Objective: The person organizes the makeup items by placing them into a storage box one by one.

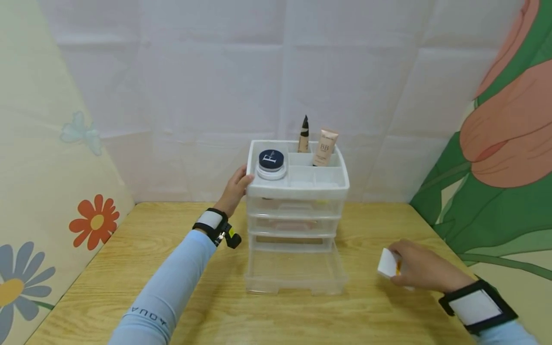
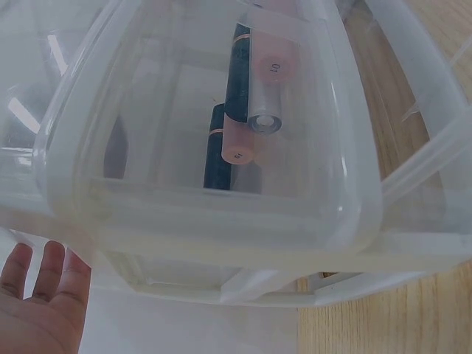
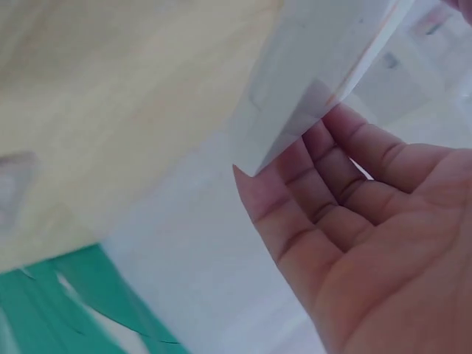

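Observation:
A white drawer organizer with clear drawers stands mid-table. Its bottom drawer is pulled out toward me. My left hand rests against the organizer's upper left side; the left wrist view has its fingers fairly straight along the wall. Through the clear plastic there, lip gloss tubes show inside. Over the table at the right, my right hand pinches a small white box with a bit of orange on it. Close up in the right wrist view, the fingertips meet the box's edge.
On the organizer's top sit a round jar with a dark blue lid, a BB cream tube and a black-tipped beige tube. White cloth hangs behind the wooden table; flower-printed panels flank both sides.

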Available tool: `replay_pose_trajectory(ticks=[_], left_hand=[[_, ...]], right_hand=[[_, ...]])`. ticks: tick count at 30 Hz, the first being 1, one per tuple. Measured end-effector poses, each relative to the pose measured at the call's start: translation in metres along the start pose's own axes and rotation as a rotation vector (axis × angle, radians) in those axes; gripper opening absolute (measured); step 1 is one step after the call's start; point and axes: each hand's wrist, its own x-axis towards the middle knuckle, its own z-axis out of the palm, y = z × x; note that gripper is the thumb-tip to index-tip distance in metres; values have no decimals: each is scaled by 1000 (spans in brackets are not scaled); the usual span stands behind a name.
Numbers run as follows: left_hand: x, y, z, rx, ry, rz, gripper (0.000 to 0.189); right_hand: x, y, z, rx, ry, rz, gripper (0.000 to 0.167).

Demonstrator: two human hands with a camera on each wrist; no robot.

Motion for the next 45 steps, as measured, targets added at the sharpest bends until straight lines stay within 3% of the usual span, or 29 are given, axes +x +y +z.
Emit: replay_pose_trajectory(ticks=[10,21,29,36,45], left_hand=[[1,2,0,8,4,-4,58],[2,1,1,14,-7,-5,60],[2,1,0,19,2,-3,60],[3,0,0,20,6,-9,58],[1,-1,-1,31,-4,-10,59]], right_hand=[[6,-45,-27,-49,32,-143,62],[24,-86,-39,-118,23,-267,61],[42,-113,-42,-124,22,-387,67],[58,-129,-36,-180,7,-416,68],[78,-150,-24,-168,-58,-459,68]])
